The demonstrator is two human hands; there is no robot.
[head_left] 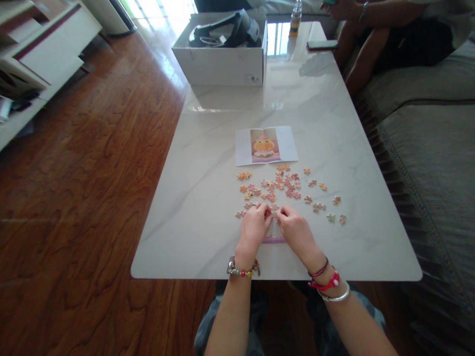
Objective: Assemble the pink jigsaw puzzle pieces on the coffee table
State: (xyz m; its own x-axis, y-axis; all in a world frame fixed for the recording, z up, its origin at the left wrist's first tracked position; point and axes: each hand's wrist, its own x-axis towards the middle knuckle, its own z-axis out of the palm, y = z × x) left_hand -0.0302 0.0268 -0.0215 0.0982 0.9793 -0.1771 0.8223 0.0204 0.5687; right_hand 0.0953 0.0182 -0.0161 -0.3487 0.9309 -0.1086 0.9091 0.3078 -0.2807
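Note:
My left hand [255, 223] and my right hand [295, 228] meet near the table's front edge, fingers pinched. Between their fingertips is a small pale jigsaw piece [274, 208]; which hand grips it is hard to make out, and both seem to touch it. Just below lies a purple strip of joined puzzle pieces [273, 240], partly covered by my hands. Loose orange and pink jigsaw pieces [288, 184] are scattered beyond my fingers, with several more to the right, among them a green one [330, 217]. A printed reference picture [264, 144] of a yellow cartoon figure lies behind them.
A white box [218, 66] holding a black headset [237, 30] stands at the table's far end. Near it are a bottle [295, 20] and a phone [322, 45]. Another person [393, 29] sits by the sofa [434, 143] at right. The marble-patterned table [178, 212] has rounded corners.

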